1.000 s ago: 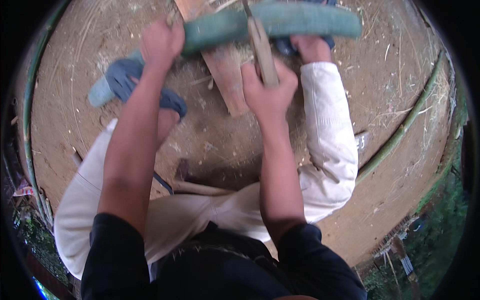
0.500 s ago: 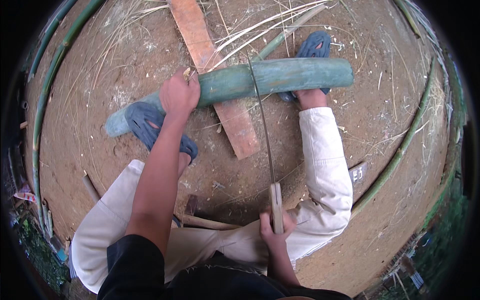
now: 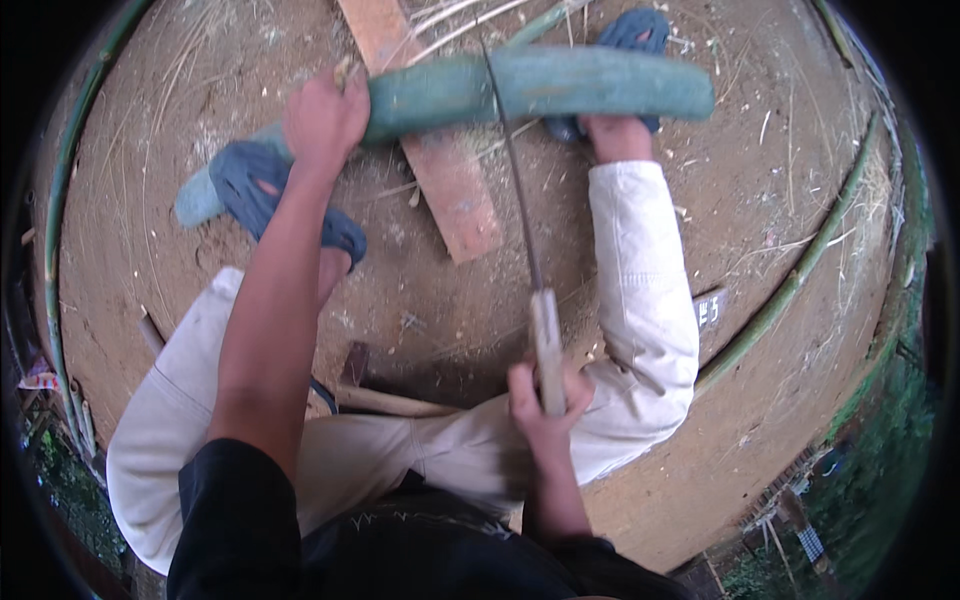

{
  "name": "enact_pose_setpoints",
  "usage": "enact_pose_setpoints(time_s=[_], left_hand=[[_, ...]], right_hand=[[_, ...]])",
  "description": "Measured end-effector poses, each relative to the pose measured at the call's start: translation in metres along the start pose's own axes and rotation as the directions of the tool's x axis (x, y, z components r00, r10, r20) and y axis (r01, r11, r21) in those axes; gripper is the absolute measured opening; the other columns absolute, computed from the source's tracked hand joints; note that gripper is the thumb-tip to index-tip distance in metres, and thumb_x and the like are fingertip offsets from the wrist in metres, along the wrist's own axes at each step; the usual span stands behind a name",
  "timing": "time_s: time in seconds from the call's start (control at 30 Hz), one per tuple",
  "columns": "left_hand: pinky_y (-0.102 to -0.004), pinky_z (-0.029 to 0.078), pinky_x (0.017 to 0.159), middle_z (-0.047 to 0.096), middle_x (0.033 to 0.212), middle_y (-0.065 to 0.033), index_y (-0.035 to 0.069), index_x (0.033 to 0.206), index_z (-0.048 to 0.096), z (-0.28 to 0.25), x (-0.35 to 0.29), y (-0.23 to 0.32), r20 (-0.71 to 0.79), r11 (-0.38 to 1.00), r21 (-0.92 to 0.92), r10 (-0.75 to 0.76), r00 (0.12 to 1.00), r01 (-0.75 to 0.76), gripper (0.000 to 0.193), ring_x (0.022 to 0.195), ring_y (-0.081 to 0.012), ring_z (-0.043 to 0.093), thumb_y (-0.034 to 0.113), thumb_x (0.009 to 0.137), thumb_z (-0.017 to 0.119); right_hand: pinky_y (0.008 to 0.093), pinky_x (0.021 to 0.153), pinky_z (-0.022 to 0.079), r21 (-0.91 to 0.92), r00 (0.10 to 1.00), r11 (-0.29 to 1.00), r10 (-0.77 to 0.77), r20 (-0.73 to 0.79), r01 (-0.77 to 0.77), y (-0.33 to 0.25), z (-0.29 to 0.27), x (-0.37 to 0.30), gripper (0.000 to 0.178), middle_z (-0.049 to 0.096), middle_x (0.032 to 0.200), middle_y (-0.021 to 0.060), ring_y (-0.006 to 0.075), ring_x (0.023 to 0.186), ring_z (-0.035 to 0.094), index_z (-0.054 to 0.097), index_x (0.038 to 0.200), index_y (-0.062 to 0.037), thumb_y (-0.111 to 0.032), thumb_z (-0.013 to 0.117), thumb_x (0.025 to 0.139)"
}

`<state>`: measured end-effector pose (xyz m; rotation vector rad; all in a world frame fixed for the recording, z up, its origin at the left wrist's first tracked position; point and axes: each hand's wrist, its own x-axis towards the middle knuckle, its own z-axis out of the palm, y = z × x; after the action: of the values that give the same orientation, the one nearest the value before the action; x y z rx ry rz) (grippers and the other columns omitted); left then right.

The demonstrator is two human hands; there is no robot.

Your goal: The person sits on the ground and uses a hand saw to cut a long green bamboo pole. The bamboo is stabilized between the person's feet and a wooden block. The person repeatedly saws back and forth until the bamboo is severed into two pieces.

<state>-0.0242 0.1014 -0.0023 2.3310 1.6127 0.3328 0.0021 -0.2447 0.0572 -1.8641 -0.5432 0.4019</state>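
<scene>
Well, at the far left the thick green bamboo pole (image 3: 425,97) pokes out from under the left sandal (image 3: 240,185). It slants up over the wooden board (image 3: 450,190), and its right part lies across the right foot, with the right sandal (image 3: 640,28) peeking out behind. It looks hard and stiff, and I think it would feel a bit heavy. Its skin looks smooth and round, so it might roll or slip. A good place to hold it seems to be on top, between the left foot and the saw (image 3: 546,335), with fingers well away from the blade. The saw's blade looks thin and a bit bendy, so its handle is the best place to grab.

On the left, the arm reaches far out, almost straight. The left hand (image 3: 325,118) is closed on top of the pole, just beside the left sandal. Something small and pale is by its fingers, too tiny to name. On the right, the elbow looks bent and close to the body. The right hand (image 3: 548,425) is curled round the saw's handle, low by the right leg, and the blade points away and crosses the pole. I can't tell how deep it bites.
</scene>
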Motion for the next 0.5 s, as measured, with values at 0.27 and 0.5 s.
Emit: enact_pose_setpoints(time_s=[0.27,0.5], left_hand=[[-0.0491,0.054,0.092,0.071,0.104,-0.0304,-0.005,0.102,0.072,0.033,0.051,-0.035,-0.083,0.989,0.132,0.078,0.994,-0.066,0.044,0.104,-0.0448,0.068,0.032,0.078,0.072],[-0.0507,0.053,0.095,0.067,0.117,-0.0318,-0.006,0.123,0.064,0.016,0.038,0.001,0.106,0.983,0.083,-0.172,0.979,0.163,0.054,0.109,-0.0476,0.065,0.030,0.084,0.066]], right_hand=[[0.0320,0.054,0.048,0.055,0.999,0.998,-0.022,-0.038,0.024,0.002,0.052,0.077,0.011,0.061,0.061,0.0087,0.0119,0.054,0.058,0.068,0.075,0.0018,-0.005,0.075,0.080],[0.0258,0.053,0.046,0.022,0.998,1.000,0.006,-0.056,-0.005,0.006,0.014,-0.009,0.008,0.056,0.057,0.0041,0.0074,0.054,0.055,0.065,0.072,0.0018,0.002,0.071,0.077]])
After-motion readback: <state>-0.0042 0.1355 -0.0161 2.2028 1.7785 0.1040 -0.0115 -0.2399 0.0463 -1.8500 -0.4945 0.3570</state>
